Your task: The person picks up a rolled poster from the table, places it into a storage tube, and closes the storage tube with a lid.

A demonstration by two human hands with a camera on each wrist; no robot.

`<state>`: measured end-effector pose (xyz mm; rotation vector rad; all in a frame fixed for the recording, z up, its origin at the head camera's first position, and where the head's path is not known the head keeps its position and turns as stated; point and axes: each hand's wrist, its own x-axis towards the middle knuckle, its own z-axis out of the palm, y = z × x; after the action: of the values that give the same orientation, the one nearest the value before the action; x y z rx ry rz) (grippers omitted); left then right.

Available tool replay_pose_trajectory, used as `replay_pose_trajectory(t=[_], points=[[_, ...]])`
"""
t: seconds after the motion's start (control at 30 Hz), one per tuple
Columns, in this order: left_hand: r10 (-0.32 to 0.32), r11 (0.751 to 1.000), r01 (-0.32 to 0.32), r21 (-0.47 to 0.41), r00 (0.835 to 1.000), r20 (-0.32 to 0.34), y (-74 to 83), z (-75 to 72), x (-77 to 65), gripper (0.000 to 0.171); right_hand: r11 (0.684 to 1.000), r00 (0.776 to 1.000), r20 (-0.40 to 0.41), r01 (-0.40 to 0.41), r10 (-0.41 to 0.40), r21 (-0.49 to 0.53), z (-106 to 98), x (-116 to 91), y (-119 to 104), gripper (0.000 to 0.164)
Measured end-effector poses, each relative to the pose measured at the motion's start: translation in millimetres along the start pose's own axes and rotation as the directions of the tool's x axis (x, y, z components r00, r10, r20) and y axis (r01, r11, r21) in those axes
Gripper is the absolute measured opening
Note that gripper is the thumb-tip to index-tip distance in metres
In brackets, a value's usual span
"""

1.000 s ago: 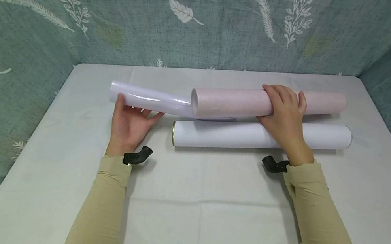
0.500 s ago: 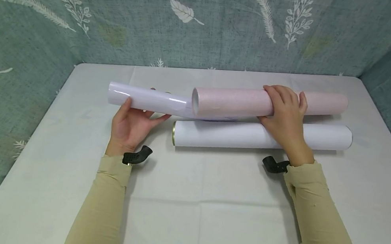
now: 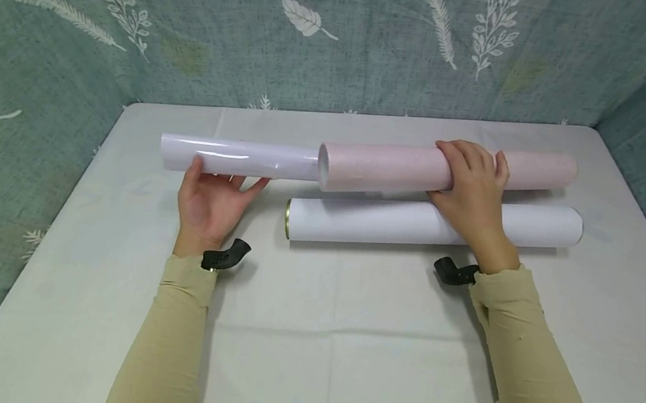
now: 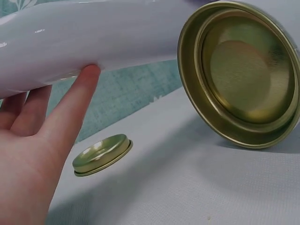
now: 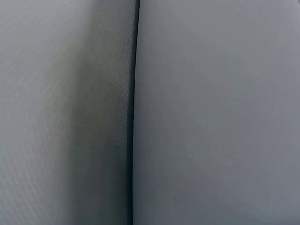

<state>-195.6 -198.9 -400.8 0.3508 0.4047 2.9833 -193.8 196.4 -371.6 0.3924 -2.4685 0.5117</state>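
Note:
My left hand (image 3: 210, 206) holds a glossy pale-lavender roll (image 3: 245, 157) from below, near its left end, raised above the table. In the left wrist view, one fingertip presses the underside of the same roll (image 4: 117, 35). The roll's right end is hidden at the open left end of a thick pink tube (image 3: 385, 169); I cannot tell whether it is inside. From above, my right hand (image 3: 474, 194) grips the pink tube around its middle. A white tube (image 3: 368, 223) lies just in front, with a gold metal end cap (image 4: 248, 75) facing left.
A loose gold lid (image 4: 102, 154) lies on the table, seen only in the left wrist view. The white-covered table (image 3: 312, 358) is bordered at back and sides by green leaf-patterned cloth (image 3: 355, 67). The right wrist view is mostly filled by a pale surface.
My left hand has shifted its hold along the lavender roll, and the roll has moved left and levelled out. The pink tube and my right hand have hardly moved.

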Motion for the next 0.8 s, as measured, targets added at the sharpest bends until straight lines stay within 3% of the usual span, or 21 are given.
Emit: replay_pose_trajectory(t=[0.27,0.47,0.8], points=[[0.078,0.995,-0.083,-0.05,0.992,-0.097,5.0,-1.6,-1.0,0.04,1.0,1.0,-0.008,0.002,-0.002,0.005,0.7,0.6,-2.1,0.066],[0.091,0.992,-0.104,-0.075,0.983,-0.16,8.7,-3.2,-1.5,0.037,1.0,1.0,-0.005,0.001,-0.001,0.005,-0.1,1.4,-3.0,0.065],[0.119,0.974,-0.167,-0.15,0.951,-0.284,13.5,-5.4,-1.4,0.048,1.0,1.0,0.008,-0.013,0.013,-0.002,-1.1,-0.1,-1.1,0.068]])
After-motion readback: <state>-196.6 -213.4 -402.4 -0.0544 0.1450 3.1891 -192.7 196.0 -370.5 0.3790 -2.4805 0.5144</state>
